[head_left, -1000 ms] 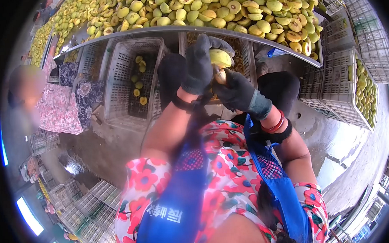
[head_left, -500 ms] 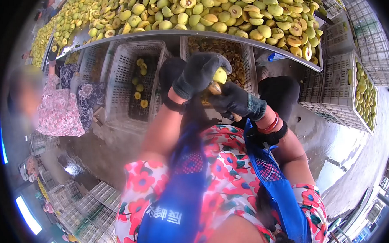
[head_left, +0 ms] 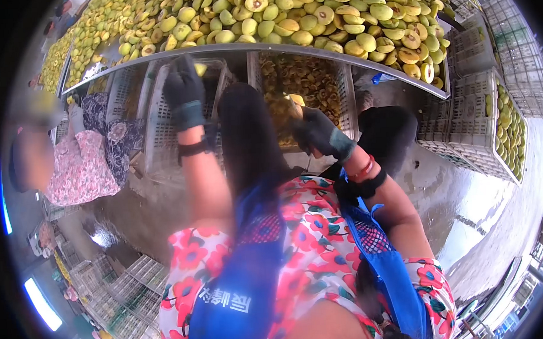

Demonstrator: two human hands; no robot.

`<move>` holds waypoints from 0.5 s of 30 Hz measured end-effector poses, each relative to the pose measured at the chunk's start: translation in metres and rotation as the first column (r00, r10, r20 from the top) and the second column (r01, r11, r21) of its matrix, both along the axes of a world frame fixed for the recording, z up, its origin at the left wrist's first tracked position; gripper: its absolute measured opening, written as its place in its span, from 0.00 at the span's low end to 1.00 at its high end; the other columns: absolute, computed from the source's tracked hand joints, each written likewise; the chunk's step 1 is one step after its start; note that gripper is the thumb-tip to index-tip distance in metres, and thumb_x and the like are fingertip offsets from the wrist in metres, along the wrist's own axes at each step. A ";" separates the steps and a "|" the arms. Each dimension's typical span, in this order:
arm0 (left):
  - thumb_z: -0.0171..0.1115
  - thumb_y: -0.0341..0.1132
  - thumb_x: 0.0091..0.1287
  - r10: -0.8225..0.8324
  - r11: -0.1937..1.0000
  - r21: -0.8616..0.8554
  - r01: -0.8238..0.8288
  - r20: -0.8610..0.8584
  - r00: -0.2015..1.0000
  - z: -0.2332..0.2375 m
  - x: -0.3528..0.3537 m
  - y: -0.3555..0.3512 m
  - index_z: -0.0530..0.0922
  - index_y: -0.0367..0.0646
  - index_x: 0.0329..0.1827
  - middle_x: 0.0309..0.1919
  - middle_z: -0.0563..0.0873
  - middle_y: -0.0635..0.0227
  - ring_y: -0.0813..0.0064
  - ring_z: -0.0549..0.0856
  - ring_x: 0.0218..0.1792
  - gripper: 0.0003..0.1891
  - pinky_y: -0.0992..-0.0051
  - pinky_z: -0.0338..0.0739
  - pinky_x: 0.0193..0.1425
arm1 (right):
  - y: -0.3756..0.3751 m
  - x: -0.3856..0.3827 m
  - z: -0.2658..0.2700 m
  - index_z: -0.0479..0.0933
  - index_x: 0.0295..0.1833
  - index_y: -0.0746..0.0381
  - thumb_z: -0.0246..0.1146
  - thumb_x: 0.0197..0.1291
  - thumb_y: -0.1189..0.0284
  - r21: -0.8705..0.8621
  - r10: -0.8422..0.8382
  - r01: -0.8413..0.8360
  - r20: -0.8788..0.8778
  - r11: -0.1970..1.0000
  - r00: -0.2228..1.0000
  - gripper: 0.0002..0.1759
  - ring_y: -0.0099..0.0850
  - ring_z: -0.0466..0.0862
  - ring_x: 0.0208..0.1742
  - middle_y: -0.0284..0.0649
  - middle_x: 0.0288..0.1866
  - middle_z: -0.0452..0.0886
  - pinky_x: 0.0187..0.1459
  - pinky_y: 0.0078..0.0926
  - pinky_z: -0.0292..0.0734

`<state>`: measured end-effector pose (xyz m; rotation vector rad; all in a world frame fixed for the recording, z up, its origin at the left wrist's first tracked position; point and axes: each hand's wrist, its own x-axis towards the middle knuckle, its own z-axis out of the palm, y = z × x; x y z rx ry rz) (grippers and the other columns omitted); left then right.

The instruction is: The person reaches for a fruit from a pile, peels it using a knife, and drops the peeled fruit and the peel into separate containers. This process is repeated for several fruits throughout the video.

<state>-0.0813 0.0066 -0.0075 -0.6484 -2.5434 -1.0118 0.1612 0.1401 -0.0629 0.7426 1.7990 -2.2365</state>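
Observation:
My left hand (head_left: 184,91), in a dark glove, is over the pale plastic crate (head_left: 154,123) below the table edge. A yellow-green fruit half (head_left: 200,69) shows at its fingers, which look closed on it, though blur hides the exact grip. In front of my knees, my right hand (head_left: 324,132), also gloved, is closed around a small hand tool (head_left: 294,111) whose blurred tip points up. A small yellow-orange piece (head_left: 296,100) shows at that tip. Beyond it, a second crate (head_left: 349,105) holds many brown-orange scraps (head_left: 310,83).
A metal-edged table (head_left: 242,48) heaped with halved yellow-green fruit (head_left: 362,20) spans the front. Stacked crates (head_left: 463,122) of fruit stand at the right. Another person (head_left: 80,169) in a pink floral top sits at the left. The floor (head_left: 419,217) looks wet.
My left hand has moved left and forward from beside my right hand to over the crate, carrying the fruit half. My right hand stays near its place with the tool.

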 end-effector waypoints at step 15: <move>0.52 0.35 0.62 -0.774 0.596 -0.276 0.754 0.053 0.631 -0.067 0.007 0.251 0.65 0.54 0.66 0.66 0.68 0.60 0.59 0.72 0.62 0.26 0.63 0.68 0.64 | 0.009 -0.021 -0.076 0.73 0.41 0.64 0.59 0.56 0.62 0.709 -0.232 0.262 -0.142 0.655 0.962 0.16 0.50 0.81 0.32 0.53 0.26 0.79 0.32 0.41 0.74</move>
